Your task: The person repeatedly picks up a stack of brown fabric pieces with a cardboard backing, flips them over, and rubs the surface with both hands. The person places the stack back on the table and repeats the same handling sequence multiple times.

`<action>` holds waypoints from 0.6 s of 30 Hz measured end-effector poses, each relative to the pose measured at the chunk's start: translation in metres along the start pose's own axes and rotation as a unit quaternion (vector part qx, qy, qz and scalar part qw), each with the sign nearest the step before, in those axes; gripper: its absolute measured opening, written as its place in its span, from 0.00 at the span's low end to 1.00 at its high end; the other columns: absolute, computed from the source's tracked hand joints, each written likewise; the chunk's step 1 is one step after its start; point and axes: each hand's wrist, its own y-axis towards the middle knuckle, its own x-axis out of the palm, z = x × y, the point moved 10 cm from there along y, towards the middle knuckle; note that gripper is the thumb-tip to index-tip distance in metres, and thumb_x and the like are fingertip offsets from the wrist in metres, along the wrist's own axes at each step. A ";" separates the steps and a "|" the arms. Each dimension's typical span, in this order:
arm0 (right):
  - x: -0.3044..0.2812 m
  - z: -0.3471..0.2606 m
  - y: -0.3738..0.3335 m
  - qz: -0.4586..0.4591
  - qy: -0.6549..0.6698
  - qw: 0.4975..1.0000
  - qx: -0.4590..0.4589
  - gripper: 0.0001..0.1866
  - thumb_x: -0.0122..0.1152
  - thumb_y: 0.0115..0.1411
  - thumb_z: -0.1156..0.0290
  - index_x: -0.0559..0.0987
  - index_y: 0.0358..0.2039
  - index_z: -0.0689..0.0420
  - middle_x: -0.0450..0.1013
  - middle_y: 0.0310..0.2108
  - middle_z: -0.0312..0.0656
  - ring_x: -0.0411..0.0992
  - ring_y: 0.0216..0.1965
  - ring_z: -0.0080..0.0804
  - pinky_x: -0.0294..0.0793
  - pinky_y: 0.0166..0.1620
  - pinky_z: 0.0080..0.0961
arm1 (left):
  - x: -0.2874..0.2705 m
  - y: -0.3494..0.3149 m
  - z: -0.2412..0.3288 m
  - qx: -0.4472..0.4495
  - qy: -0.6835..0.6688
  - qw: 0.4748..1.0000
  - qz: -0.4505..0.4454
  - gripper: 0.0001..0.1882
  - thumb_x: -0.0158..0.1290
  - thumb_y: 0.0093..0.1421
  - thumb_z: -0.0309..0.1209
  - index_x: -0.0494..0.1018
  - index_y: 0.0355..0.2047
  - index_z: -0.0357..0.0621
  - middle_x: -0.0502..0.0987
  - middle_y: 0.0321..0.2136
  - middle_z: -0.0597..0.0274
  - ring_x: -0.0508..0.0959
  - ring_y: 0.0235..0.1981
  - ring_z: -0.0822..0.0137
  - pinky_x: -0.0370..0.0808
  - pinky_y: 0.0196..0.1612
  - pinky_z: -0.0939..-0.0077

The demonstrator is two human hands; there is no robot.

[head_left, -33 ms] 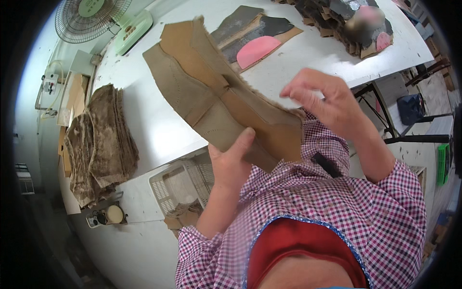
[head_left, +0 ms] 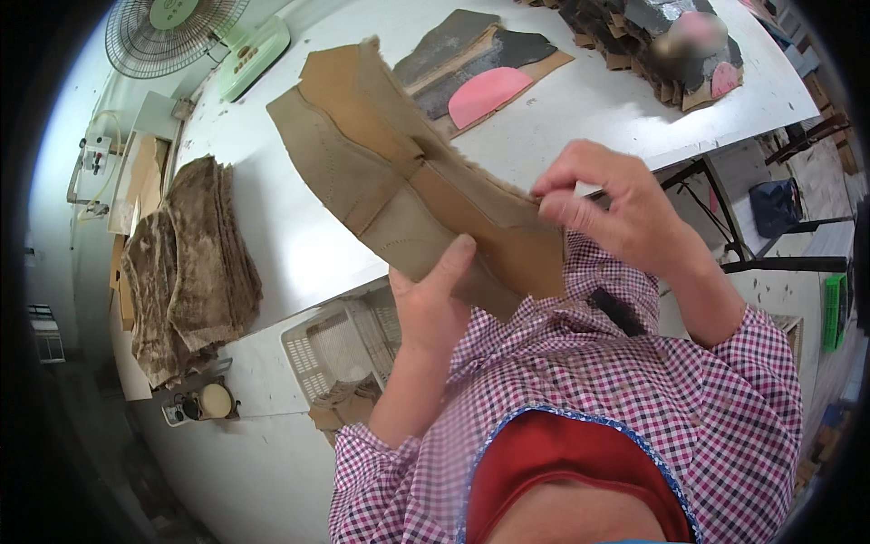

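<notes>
My left hand [head_left: 433, 299] grips a brown, stitched shoe-upper piece [head_left: 362, 195], thumb on its face and the other fingers hidden behind. The piece has tan panels, darker seams and a fuzzy edge along its right side. It is held tilted above the table's front edge and my lap. Beside that fuzzy edge is my right hand [head_left: 616, 204], thumb and forefinger bent together in a pinch. Whatever lies between those fingertips is too small to make out.
On the white table [head_left: 317, 240], a stack of brown fleecy pieces [head_left: 195, 263] lies left. Farther back are grey pieces with a pink patch [head_left: 489, 95], a dark pile [head_left: 625, 45], a green tray [head_left: 254, 59] and a fan [head_left: 172, 32]. A plastic basket [head_left: 317, 358] stands below.
My right hand has moved slightly down, and its fingertips have come closer to the fuzzy edge. The shoe-upper piece has shifted slightly left in my left hand.
</notes>
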 end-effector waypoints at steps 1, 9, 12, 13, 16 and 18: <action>0.005 -0.009 -0.002 -0.002 -0.032 0.999 -0.017 0.11 0.59 0.60 0.68 0.75 0.27 0.63 0.71 0.26 0.40 0.68 0.28 0.27 0.68 0.34 0.25 | -0.003 0.002 0.003 0.002 -0.014 1.000 0.011 0.23 0.54 0.54 0.17 0.66 0.51 0.33 0.74 0.45 0.54 0.75 0.45 0.60 0.73 0.49 0.69; 0.037 0.019 -0.020 -0.059 0.160 0.973 0.158 0.14 0.57 0.62 0.68 0.71 0.21 0.61 0.65 0.18 0.35 0.60 0.21 0.23 0.62 0.27 0.22 | -0.011 0.006 0.011 0.019 0.044 0.999 0.001 0.20 0.55 0.55 0.18 0.69 0.49 0.35 0.75 0.43 0.58 0.76 0.43 0.65 0.73 0.47 0.71; 0.063 0.045 -0.031 -0.063 0.297 0.925 0.228 0.19 0.53 0.65 0.63 0.72 0.20 0.61 0.64 0.18 0.31 0.60 0.22 0.20 0.62 0.27 0.19 | -0.011 0.012 0.022 0.035 0.105 0.994 0.001 0.16 0.55 0.56 0.19 0.71 0.46 0.35 0.77 0.40 0.61 0.77 0.40 0.67 0.74 0.45 0.73; 0.067 0.047 -0.029 -0.053 0.308 0.923 0.225 0.20 0.52 0.66 0.62 0.72 0.21 0.62 0.64 0.18 0.31 0.60 0.22 0.19 0.62 0.27 0.19 | -0.012 0.015 0.029 0.045 0.156 0.987 0.003 0.15 0.55 0.56 0.19 0.71 0.45 0.35 0.77 0.38 0.62 0.77 0.39 0.67 0.74 0.44 0.74; 0.077 0.063 -0.033 -0.060 0.301 0.912 0.271 0.21 0.50 0.67 0.60 0.75 0.23 0.63 0.65 0.19 0.32 0.61 0.23 0.19 0.63 0.28 0.19 | 0.002 0.023 0.065 0.122 0.392 0.912 0.005 0.12 0.55 0.58 0.20 0.73 0.43 0.36 0.79 0.34 0.61 0.78 0.34 0.69 0.75 0.40 0.75; 0.084 0.072 -0.043 -0.092 0.290 0.901 0.309 0.20 0.51 0.67 0.61 0.77 0.25 0.64 0.68 0.20 0.35 0.64 0.24 0.21 0.65 0.30 0.21 | 0.016 0.037 0.077 0.210 0.532 0.820 -0.007 0.11 0.53 0.58 0.22 0.74 0.43 0.40 0.80 0.32 0.52 0.80 0.32 0.64 0.76 0.38 0.70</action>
